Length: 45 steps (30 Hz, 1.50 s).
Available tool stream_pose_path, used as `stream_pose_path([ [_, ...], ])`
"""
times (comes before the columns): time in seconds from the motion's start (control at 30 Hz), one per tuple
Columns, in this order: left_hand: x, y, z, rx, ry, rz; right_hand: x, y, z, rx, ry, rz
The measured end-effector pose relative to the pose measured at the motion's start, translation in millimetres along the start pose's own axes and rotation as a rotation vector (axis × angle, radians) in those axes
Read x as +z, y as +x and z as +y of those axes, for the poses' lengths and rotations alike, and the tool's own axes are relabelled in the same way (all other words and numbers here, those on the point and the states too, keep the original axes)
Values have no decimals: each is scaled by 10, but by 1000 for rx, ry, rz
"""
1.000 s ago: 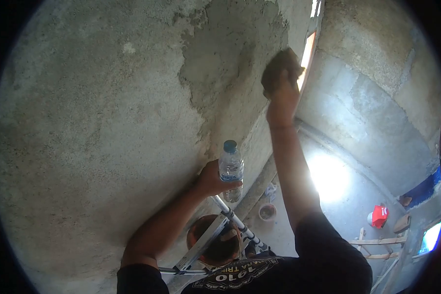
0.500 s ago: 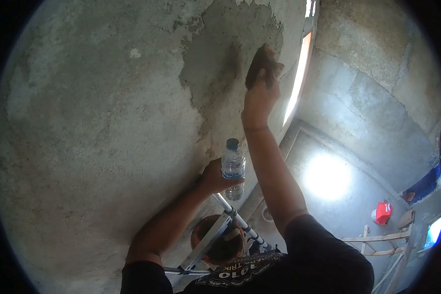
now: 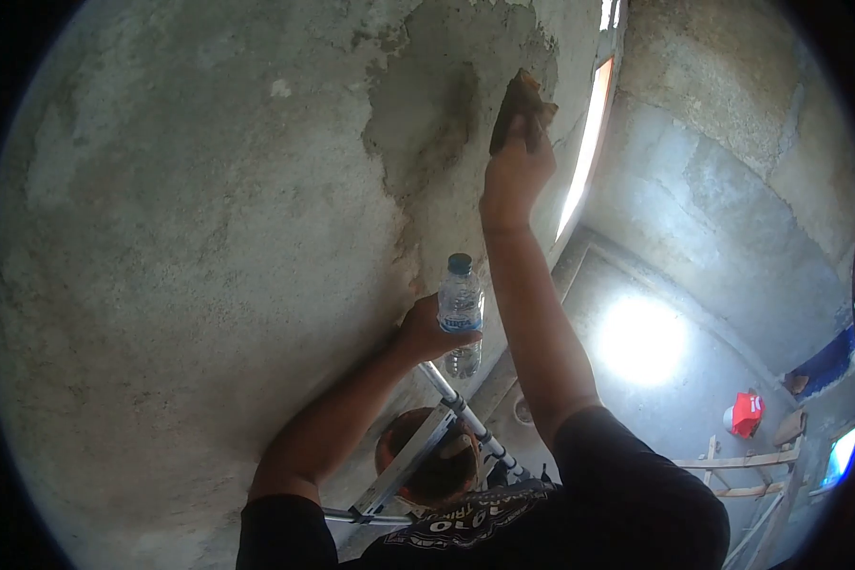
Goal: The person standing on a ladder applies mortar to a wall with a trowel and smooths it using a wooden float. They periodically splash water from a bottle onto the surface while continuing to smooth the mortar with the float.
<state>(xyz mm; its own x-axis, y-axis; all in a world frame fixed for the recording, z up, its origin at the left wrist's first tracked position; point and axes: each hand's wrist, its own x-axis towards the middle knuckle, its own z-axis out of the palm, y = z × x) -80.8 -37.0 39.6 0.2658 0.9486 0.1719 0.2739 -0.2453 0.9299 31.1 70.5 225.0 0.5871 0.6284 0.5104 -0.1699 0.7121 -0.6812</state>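
Observation:
My left hand (image 3: pixel 426 332) is wrapped round a clear plastic water bottle (image 3: pixel 461 309) with a dark cap, held upright close to the wall. Higher up and to the right, my right hand (image 3: pixel 520 166) grips a plastering float (image 3: pixel 522 106), its dark flat face toward the wall. The float is at the right part of a darker, damp-looking plaster patch (image 3: pixel 418 123), which has a ragged edge against the rough grey wall (image 3: pixel 209 256).
Below my hands stands an aluminium ladder (image 3: pixel 465 413), with a round bucket (image 3: pixel 427 465) behind its rails. A bright narrow opening (image 3: pixel 587 142) runs along the wall's right side. Down on the floor are a red bag (image 3: pixel 748 415) and a wooden frame (image 3: pixel 741 461).
My right hand and the float have shifted slightly up and right in view. My left hand still holds the bottle; the whole view has drifted a little.

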Motion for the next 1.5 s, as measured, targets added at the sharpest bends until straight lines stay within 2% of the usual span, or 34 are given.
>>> stream_pose_path([
  [0.07,7,5,-102,-29,17,-64,112,155,166,-96,-287,-10],
  [0.13,9,34,-129,15,-5,-23,334,-9,99,-256,-263,-21],
  [0.17,32,30,-136,36,-73,-5,360,-121,-76,-367,-204,-98],
  [0.2,44,11,-118,30,-77,-4,309,-205,-171,-362,-207,-101],
  [0.23,33,15,-73,47,-49,4,267,-270,-246,-466,-117,-220],
  [0.3,44,2,-83,49,-27,6,38,-352,-225,-437,-38,-470],
  [0.37,19,37,-163,19,47,-39,-239,-316,-27,-277,-149,-359],
  [0.4,10,41,-148,24,49,-33,-354,-251,77,-264,-180,-249],
  [0.43,19,26,-130,20,92,-17,-513,-152,268,-85,-320,-228],
  [0.47,18,23,-120,18,136,-1,-617,-58,397,2,-281,-183],
  [0.53,23,26,-129,29,115,1,-792,59,520,308,-60,-89],
  [0.57,29,41,-131,37,97,2,-876,129,505,303,-63,-87],
  [0.63,31,33,-127,39,118,-4,-1001,199,441,812,510,-260],
  [0.87,15,20,-40,10,92,-31,-938,228,184,874,641,-401],
  [1.07,23,24,-78,86,99,-12,-649,366,121,697,602,-156],
  [1.17,10,11,-27,83,115,-6,-301,469,23,166,229,-115],
  [1.2,0,12,-5,83,119,-9,-171,470,22,166,231,-111],
  [1.27,-6,4,32,10,79,-33,48,432,-12,-364,-267,-115],
  [1.3,7,-7,-4,5,81,-35,76,389,-31,-370,-444,-136],
  [1.33,18,-1,-56,8,93,-30,46,366,15,-365,-441,-133],
  [1.4,-6,25,-59,22,115,-17,-28,362,133,-627,-555,-305],
  [1.43,-2,18,-33,25,110,-19,-50,342,127,-632,-547,-305],
  [1.5,-3,31,-82,65,120,-32,-115,297,118,-424,-596,-352],
])
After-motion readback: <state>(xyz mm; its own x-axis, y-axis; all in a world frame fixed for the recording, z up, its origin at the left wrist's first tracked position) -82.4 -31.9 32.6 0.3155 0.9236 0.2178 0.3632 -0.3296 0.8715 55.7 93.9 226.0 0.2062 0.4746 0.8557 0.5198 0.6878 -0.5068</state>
